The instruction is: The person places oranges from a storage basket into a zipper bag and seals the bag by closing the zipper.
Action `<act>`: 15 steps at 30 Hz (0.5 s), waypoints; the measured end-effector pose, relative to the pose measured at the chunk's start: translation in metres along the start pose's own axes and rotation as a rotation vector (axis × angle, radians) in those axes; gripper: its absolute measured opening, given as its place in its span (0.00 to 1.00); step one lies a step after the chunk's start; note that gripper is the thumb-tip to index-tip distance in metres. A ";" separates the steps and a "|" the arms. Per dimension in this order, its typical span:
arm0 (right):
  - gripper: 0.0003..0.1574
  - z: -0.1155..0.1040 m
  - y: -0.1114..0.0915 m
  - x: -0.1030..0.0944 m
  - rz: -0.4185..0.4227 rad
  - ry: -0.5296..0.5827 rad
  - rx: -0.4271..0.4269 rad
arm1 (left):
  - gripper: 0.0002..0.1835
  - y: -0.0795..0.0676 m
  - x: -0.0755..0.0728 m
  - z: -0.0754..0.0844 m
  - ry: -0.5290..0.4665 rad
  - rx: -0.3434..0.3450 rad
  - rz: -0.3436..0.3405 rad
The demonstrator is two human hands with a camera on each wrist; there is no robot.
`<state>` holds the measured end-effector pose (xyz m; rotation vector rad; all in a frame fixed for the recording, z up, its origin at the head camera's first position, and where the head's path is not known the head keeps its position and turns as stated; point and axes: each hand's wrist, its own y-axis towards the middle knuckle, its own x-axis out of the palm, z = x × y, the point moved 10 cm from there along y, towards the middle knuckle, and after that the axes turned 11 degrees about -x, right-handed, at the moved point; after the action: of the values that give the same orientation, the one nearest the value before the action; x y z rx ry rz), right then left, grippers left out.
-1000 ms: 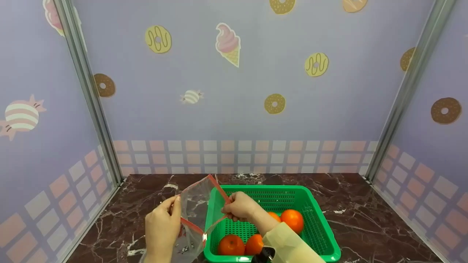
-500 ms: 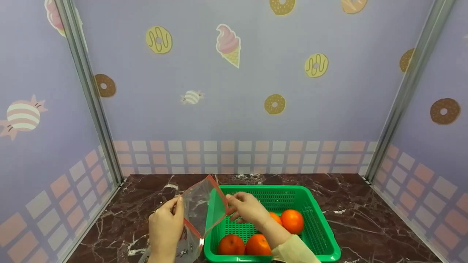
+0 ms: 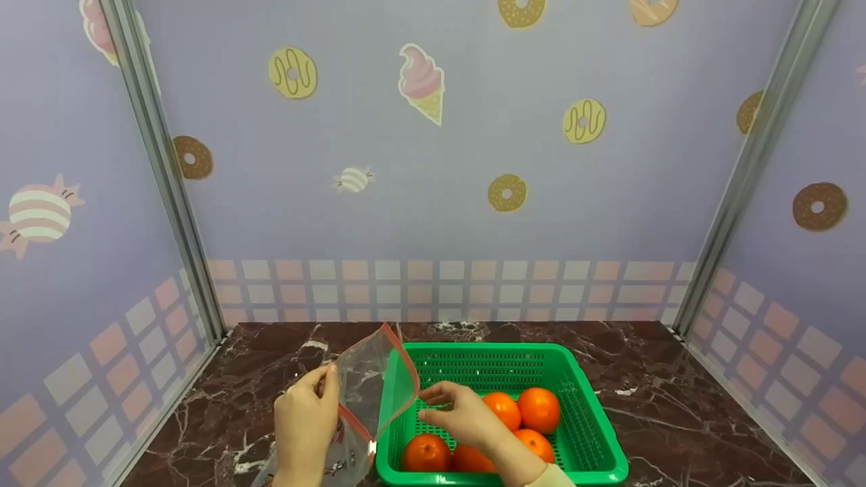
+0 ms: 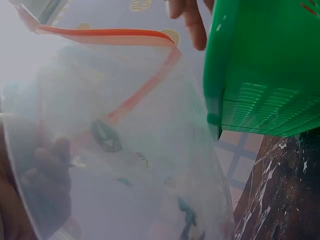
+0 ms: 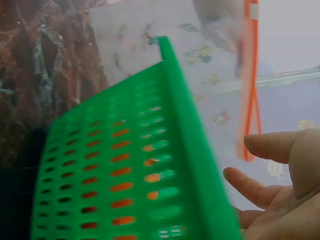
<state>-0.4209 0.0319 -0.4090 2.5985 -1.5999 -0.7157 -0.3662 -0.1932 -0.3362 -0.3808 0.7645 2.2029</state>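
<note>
In the head view my left hand (image 3: pixel 308 416) pinches the edge of a clear zip bag (image 3: pixel 365 392) with an orange-red seal strip. The bag's mouth gapes toward the right, and printed marks show on its lower part. My right hand (image 3: pixel 460 419) hovers over a green plastic basket (image 3: pixel 500 348), fingers loosely bent and apart, close to the bag's right edge. Nothing is in its grasp. Several oranges (image 3: pixel 539 410) lie in the basket, partly hidden by the right forearm. In the right wrist view the thumb (image 5: pixel 272 146) is right by the seal strip (image 5: pixel 248 90); contact is unclear.
A dark red marbled tabletop (image 3: pixel 683 419) lies under everything. Patterned panels (image 3: pixel 433 223) stand at the back and both sides, with metal posts (image 3: pixel 737 182) at the corners. The basket's left wall sits close beside the bag.
My right hand has let go of the bag's right edge and moved slightly down and right. The left hand keeps its grip, and more oranges show in the basket.
</note>
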 end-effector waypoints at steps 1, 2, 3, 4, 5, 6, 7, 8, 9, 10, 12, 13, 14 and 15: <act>0.17 0.001 0.000 0.003 -0.011 -0.008 -0.010 | 0.14 0.000 0.001 0.000 0.001 -0.006 -0.008; 0.17 0.002 0.000 0.006 -0.022 -0.025 -0.019 | 0.15 0.000 0.002 -0.001 0.000 -0.009 -0.016; 0.18 0.003 0.000 0.009 -0.034 -0.044 -0.029 | 0.15 0.000 0.003 -0.001 0.001 -0.012 -0.022; 0.18 0.004 0.000 0.011 -0.046 -0.064 -0.028 | 0.15 0.000 0.003 0.000 0.002 -0.011 -0.020; 0.19 0.005 0.000 0.014 -0.057 -0.084 -0.028 | 0.15 0.000 0.003 0.000 0.003 -0.009 -0.018; 0.19 0.006 0.000 0.016 -0.069 -0.110 -0.029 | 0.14 0.000 0.003 0.000 0.002 -0.008 -0.017; 0.20 0.007 0.000 0.019 -0.082 -0.130 -0.025 | 0.14 0.000 0.003 0.000 0.003 -0.007 -0.013; 0.20 0.008 0.000 0.021 -0.095 -0.150 -0.019 | 0.14 0.001 0.002 0.000 0.003 -0.008 -0.012; 0.21 0.009 0.000 0.023 -0.107 -0.171 -0.014 | 0.14 0.001 0.002 0.000 0.005 -0.011 -0.012; 0.22 0.010 0.000 0.025 -0.118 -0.194 -0.012 | 0.14 0.001 0.002 0.000 0.005 -0.013 -0.016; 0.23 0.012 0.001 0.029 -0.137 -0.238 -0.007 | 0.14 0.001 0.003 -0.001 0.006 -0.020 -0.026; 0.24 0.013 0.000 0.030 -0.145 -0.258 -0.005 | 0.14 0.000 0.003 -0.001 0.007 -0.024 -0.033; 0.25 0.013 0.000 0.032 -0.149 -0.284 -0.006 | 0.15 0.000 0.004 -0.001 0.009 -0.029 -0.042; 0.25 0.014 0.000 0.033 -0.154 -0.309 -0.004 | 0.15 0.000 0.005 -0.001 0.011 -0.031 -0.048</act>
<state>-0.4143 0.0070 -0.4341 2.7387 -1.4659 -1.1811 -0.3696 -0.1911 -0.3390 -0.4229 0.7202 2.1718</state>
